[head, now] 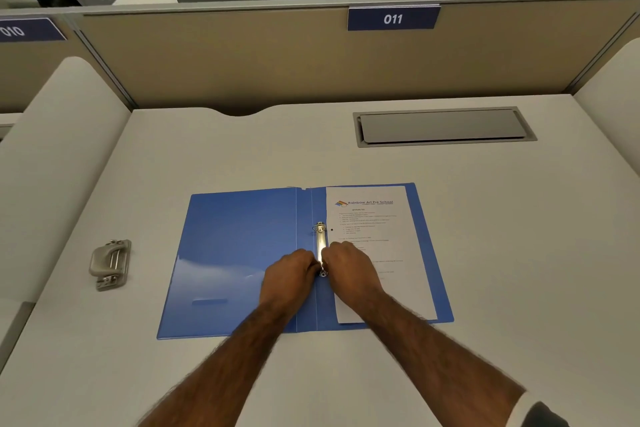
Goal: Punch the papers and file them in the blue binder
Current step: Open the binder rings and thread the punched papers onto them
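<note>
Blue binder (239, 253), open on worktop (485, 253), papers (391, 236) on right half. Left hand (289, 270), right hand (348, 269): each grip pinching the ring mechanism (320, 239). Hole punch (110, 263) well left.

pale desk (485, 218): open blue binder (235, 253), metal hole punch (110, 263).

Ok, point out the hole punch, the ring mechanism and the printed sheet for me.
hole punch (110, 262): head view, on its metal lever.
ring mechanism (321, 240): head view, on the bar between the two rings.
printed sheet (388, 236): head view, on the text in its upper half.
</note>
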